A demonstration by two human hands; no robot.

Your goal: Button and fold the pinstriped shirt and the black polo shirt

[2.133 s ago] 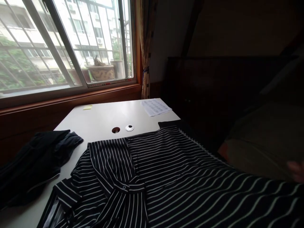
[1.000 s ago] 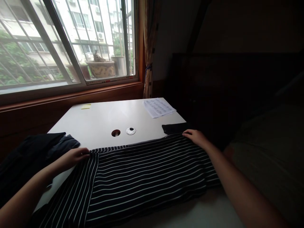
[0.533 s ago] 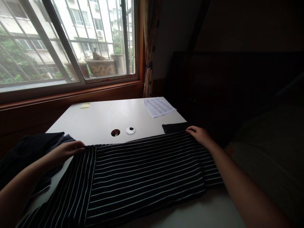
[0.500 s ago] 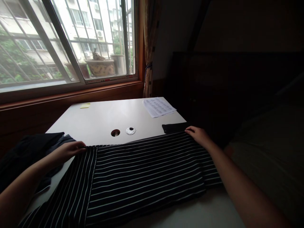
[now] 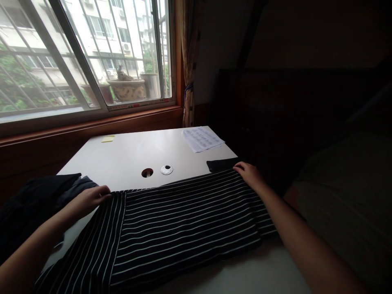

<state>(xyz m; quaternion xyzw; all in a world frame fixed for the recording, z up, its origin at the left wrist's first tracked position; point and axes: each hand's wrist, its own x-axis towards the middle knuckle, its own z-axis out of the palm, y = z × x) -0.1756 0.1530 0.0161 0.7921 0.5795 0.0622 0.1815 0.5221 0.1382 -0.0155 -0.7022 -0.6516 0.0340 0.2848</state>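
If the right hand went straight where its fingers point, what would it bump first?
The right hand, pinching the striped cloth, would probably meet the black cloth just past its fingers first, though it's hard to tell how high the hand is.

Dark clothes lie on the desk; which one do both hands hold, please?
The striped garment: thin white lines set it apart from the dark heap at left and the black piece at right.

Barred sliding window (image 5: 137,53), daylight entering left; wooden sill (image 5: 147,112) below. Tied-back curtain (image 5: 189,90) beside frame. White tabletop (image 5: 134,151) under window. Right side of room dark, details unclear.
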